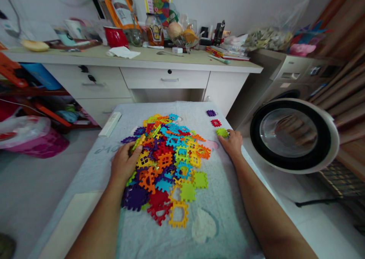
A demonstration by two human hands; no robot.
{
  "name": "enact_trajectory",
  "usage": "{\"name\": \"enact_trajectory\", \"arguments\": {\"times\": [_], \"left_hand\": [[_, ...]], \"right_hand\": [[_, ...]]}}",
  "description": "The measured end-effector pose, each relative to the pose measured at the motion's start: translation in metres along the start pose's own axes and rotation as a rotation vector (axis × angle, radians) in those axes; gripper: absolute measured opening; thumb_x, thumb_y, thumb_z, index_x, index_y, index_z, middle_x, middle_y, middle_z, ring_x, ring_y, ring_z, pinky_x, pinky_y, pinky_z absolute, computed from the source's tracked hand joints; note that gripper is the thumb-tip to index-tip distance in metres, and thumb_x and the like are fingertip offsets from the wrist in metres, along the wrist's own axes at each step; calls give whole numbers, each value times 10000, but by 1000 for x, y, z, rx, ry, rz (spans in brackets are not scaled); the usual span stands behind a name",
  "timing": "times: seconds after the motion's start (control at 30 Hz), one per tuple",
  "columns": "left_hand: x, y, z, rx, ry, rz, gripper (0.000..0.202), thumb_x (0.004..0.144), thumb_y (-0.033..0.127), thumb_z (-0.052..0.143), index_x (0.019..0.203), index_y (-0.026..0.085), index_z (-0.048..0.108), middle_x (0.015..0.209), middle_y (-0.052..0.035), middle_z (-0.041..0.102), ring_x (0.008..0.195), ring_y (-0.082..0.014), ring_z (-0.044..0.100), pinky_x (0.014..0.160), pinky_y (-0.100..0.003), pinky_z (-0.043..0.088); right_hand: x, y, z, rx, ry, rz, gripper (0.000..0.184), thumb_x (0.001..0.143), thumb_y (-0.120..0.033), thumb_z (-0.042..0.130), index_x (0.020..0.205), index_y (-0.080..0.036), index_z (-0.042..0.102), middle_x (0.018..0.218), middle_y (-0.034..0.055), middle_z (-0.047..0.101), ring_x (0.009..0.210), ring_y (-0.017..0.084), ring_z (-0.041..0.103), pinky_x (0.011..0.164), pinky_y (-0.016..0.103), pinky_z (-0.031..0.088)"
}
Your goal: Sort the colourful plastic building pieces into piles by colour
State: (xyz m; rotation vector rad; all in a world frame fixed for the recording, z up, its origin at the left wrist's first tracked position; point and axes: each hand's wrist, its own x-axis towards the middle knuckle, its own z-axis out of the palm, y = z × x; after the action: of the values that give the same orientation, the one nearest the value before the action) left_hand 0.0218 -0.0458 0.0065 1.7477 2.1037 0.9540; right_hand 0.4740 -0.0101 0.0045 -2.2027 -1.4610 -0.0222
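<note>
On the counter [224, 198], the right hand [234, 142] pinches a green piece [221, 132] at the right side, fingers nearly together; at the pile [164, 160], the left hand [124, 161] pinches a yellow piece [138, 141]. Both look light, stiff and slippery, so hold the bumpy edges.

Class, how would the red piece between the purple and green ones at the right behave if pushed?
The red piece looks thin and plastic-like, so it is probably light and stiff. Lying flat, it would probably slide rather than roll. Its toothed edge might snag the cloth.
</note>
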Motion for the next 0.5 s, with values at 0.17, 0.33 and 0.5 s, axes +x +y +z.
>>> {"name": "enact_trajectory", "arguments": {"times": [0.17, 0.33, 0.5], "left_hand": [[0, -1, 0, -33, -23, -23, 474, 877, 565, 506, 1182, 237, 662, 1144, -68, 699, 1053, -238, 632, 939, -355, 500], [-1, 0, 0, -36, -21, -24, 493, 879, 589, 495, 1182, 236, 661, 1144, -71, 691, 1054, -242, 630, 951, -368, 494], [-2, 3, -2, -34, -29, -18, 548, 884, 620, 462, 1186, 208, 660, 1167, -96, 679, 1086, -261, 626, 967, -391, 486]], "right_hand": [[-2, -3, 0, -18, 23, -16, 625, 813, -530, 666, 1305, -147, 609, 1200, 217, 592, 1127, 394, 548, 948, 537, 431], [-2, -2, 5, -21, 61, -40, 541, 825, -507, 654, 1247, -170, 629, 1136, 192, 642, 1086, 366, 561, 935, 527, 430], [-4, -4, 3, -24, 48, -17, 568, 811, -485, 663, 1274, -159, 614, 1185, 203, 612, 1107, 378, 541, 937, 537, 422]]}}
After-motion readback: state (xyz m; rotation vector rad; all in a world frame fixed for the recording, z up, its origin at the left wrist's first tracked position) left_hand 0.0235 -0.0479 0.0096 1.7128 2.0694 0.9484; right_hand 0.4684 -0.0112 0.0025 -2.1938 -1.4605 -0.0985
